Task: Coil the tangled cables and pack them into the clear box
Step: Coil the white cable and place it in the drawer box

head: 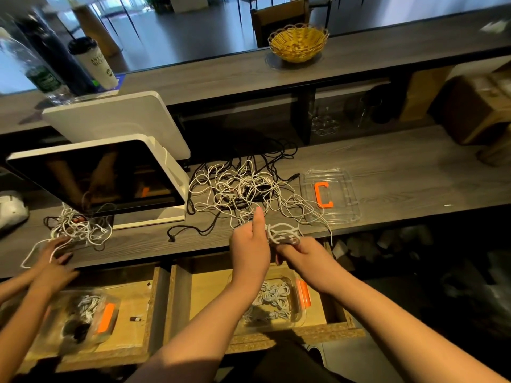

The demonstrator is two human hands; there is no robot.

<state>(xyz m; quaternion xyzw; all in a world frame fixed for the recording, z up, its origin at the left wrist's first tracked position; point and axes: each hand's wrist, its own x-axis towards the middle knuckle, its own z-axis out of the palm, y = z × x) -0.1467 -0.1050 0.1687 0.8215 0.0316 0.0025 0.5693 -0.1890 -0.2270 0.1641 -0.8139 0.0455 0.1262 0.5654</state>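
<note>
Both hands, the left hand (250, 241) and right hand (297, 251), gripped a half-wound white cable (280, 232) at the near counter (401, 172) edge; even, tight loops would likely serve best.

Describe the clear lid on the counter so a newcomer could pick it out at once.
Start at the white tilted monitor on the grey counter, then go right past the tangled cables. The clear lid lies flat beyond them. Unlike the clear boxes in the drawers below, it holds no cables and shows an orange C-shaped clip.
</note>
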